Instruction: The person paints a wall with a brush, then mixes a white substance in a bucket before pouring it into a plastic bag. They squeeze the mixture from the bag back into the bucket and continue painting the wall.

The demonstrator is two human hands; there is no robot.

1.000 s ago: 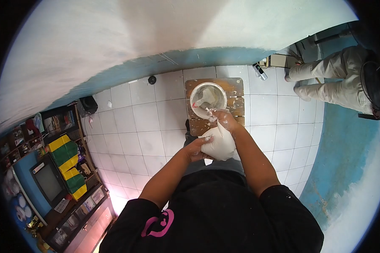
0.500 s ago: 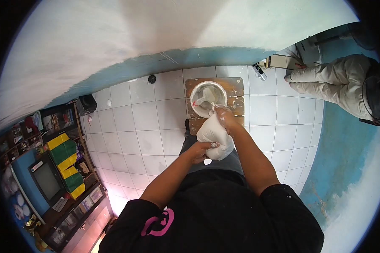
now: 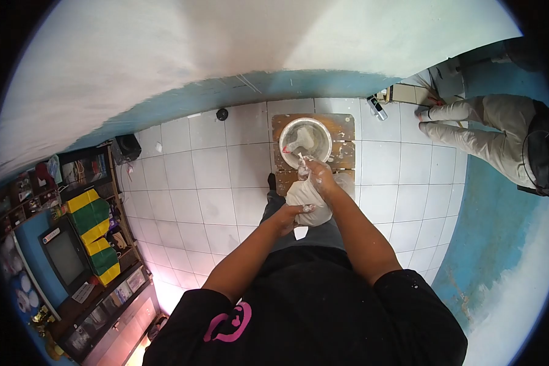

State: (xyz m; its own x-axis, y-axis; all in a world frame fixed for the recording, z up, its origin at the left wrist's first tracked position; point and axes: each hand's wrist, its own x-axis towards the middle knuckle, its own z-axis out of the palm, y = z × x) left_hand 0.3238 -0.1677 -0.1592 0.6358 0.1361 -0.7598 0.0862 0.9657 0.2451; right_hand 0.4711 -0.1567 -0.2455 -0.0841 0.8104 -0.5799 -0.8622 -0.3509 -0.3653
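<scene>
A whitish bag [image 3: 304, 195], bulging and soft, is held between my two hands in front of my legs. My left hand [image 3: 288, 218] grips its lower left side, fingers curled round it. Smeared with white, my right hand [image 3: 320, 177] closes on the gathered top end of the bag, right by the near rim of the bucket. The round white bucket [image 3: 282, 145] stands on a worn wooden stool [image 3: 344, 129]. Inside it show pale material and a whitish object with a red spot at its left end.
White floor tiles [image 3: 210, 171] surround the stool. Ahead rises a wall [image 3: 165, 55], pale above and blue below. A black round object [image 3: 222, 114] and a silver-black object [image 3: 377, 108] lie near it. Shelves with a television [image 3: 67, 256] stand left; another person [image 3: 482, 125] in light trousers is at right.
The bag has tilted and shifted, part of it now showing beyond my right wrist. My right hand has turned over its top. The other person's legs have moved apart.
</scene>
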